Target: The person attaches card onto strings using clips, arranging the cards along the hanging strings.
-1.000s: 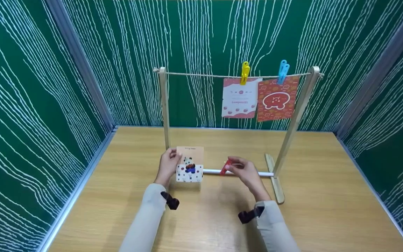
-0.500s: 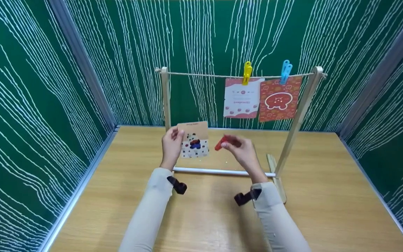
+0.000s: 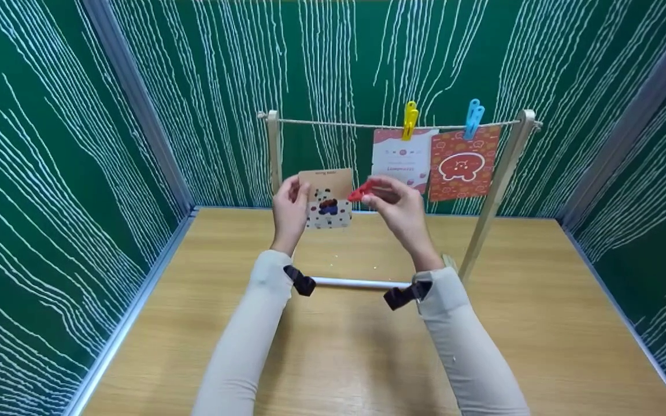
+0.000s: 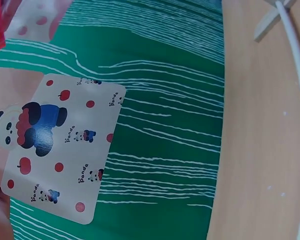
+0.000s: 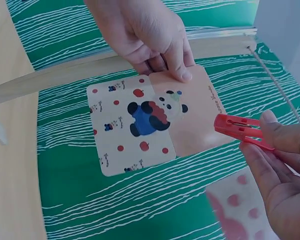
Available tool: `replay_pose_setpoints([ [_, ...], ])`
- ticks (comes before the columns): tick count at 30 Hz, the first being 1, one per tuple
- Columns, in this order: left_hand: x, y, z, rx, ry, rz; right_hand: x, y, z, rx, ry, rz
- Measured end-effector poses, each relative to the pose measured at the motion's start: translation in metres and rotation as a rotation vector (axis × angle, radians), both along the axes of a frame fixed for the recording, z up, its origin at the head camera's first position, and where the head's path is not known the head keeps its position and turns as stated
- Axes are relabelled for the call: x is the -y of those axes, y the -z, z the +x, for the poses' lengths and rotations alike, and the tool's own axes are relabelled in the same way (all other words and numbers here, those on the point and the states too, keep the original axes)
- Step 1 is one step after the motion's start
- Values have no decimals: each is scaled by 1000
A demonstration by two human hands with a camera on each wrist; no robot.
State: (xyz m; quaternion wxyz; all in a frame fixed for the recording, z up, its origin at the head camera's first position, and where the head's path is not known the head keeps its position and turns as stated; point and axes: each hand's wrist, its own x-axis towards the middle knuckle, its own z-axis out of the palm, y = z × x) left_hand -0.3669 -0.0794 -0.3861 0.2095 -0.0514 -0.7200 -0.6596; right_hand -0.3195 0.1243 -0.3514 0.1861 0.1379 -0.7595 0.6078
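Observation:
My left hand [image 3: 291, 211] pinches the left edge of a panda card [image 3: 329, 199], half peach and half white with red dots. The card's printed face shows fully in the right wrist view, the thumb lying on its peach half [image 5: 190, 115]. In my right hand [image 3: 399, 211] is a red clothespin [image 3: 359, 192], gripped by its handles between thumb and fingers. The clothespin [image 5: 238, 128] is just right of the card, its tip near the card's edge. Both are below a string [image 3: 333, 123] tied between two wooden posts.
A yellow clothespin [image 3: 410, 120] holds a pink-and-white strawberry card [image 3: 398, 151] on the string. Beside it a blue clothespin [image 3: 474, 119] holds a red bear card [image 3: 462, 164]. The right post [image 3: 498, 179] and a white crossbar [image 3: 362, 283] belong to the stand on the wooden table [image 3: 344, 358].
Both hands have risen from near the crossbar toward the string, carrying the card and the red clothespin. The clothespin has come closer to the card and turned more level.

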Motion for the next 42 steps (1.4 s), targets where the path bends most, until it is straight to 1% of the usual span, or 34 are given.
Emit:
replay_pose_setpoints([
  [6, -3, -16, -3, -30, 15, 9, 5, -22, -2, -54, -6, -11],
  [11, -5, -29, -5, -76, 9, -1, 7, -38, -2, -100, 31, -13],
  [13, -6, -34, -5, -84, 11, -11, 9, -43, -2, -122, 49, -23],
  [17, -8, -43, -6, -82, 9, -45, 13, -53, -3, -179, 76, -47],
  [23, -10, -54, -6, -124, 0, -106, 19, -64, -7, -286, 77, -78],
  [27, -12, -61, -8, -130, -3, -106, 21, -71, -7, -323, 87, -94],
  [32, -12, -66, -8, -129, -2, -89, 22, -78, -10, -323, 96, -124],
  [35, -12, -69, -8, -125, 0, -85, 23, -81, -12, -346, 107, -127],
  [38, -13, -70, -8, -114, 3, -80, 23, -85, -14, -364, 121, -119],
  [42, -15, -71, -8, -107, 4, -72, 26, -88, -17, -367, 123, -99],
])
